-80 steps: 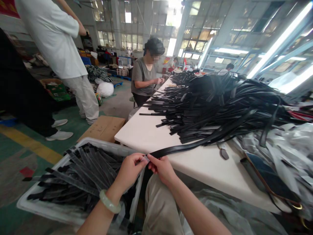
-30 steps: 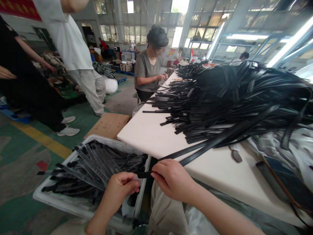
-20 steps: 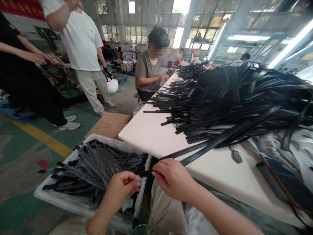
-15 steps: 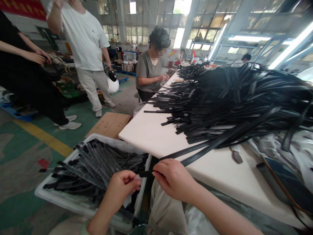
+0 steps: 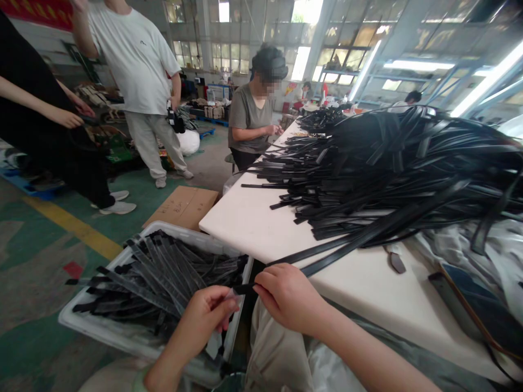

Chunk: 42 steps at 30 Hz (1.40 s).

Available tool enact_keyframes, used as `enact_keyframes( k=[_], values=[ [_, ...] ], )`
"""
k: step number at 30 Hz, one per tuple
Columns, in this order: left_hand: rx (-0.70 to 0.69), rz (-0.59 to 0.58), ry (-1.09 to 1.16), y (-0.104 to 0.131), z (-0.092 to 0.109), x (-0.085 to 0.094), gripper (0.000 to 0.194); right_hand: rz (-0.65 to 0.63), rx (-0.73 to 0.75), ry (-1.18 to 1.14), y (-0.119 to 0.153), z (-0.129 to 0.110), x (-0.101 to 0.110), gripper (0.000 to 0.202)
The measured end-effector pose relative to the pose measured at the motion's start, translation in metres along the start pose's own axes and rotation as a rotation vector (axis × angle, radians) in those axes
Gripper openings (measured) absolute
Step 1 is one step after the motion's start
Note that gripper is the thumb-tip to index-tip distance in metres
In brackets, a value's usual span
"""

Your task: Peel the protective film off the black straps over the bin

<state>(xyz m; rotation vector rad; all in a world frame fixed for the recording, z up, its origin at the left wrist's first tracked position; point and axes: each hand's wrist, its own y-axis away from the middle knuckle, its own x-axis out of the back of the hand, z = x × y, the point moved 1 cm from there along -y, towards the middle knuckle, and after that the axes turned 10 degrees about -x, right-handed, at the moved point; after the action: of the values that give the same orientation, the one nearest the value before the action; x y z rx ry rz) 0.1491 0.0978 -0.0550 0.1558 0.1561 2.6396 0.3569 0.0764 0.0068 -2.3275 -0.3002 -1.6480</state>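
Two hands meet at one black strap [image 5: 327,256]: your right hand [image 5: 288,296] pinches its near end, your left hand [image 5: 204,316] nips the clear film [image 5: 231,295] there. You seem mid-peel. Beyond, the strap crosses the bench [image 5: 253,228]; left, the bin [image 5: 122,337].

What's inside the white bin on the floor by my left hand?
The white bin holds loose black straps heaped across it. Its bottom is covered by them, and the left hand hides the near corner.
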Motion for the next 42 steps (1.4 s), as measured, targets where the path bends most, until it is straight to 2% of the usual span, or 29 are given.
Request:
enact_keyframes(
  k=[3,10,18,27,36,42],
  values=[
    [-0.036,-0.006,-0.046,0.0004,-0.0011,0.0002,0.039,0.005,-0.012,-0.015,0.0002,-0.0012,0.0005,0.022],
    [-0.013,0.032,-0.012,-0.0018,-0.0050,0.0000,0.037,0.018,-0.017,-0.074,0.0026,-0.0017,0.0012,0.022],
    [0.029,0.070,0.034,-0.0037,-0.0033,-0.0017,0.029,0.036,-0.043,-0.122,0.0019,-0.0021,0.0016,0.021],
    [0.004,0.094,0.021,-0.0034,-0.0066,0.0002,0.022,0.019,-0.104,-0.111,0.0053,-0.0013,-0.0038,0.019],
    [-0.011,0.082,-0.009,-0.0020,-0.0049,-0.0003,0.020,0.003,-0.078,-0.191,0.0052,-0.0023,0.0021,0.017],
    [0.009,0.081,0.013,-0.0025,-0.0058,-0.0004,0.025,0.047,-0.135,-0.181,0.0037,0.0007,-0.0029,0.018]
  ],
)
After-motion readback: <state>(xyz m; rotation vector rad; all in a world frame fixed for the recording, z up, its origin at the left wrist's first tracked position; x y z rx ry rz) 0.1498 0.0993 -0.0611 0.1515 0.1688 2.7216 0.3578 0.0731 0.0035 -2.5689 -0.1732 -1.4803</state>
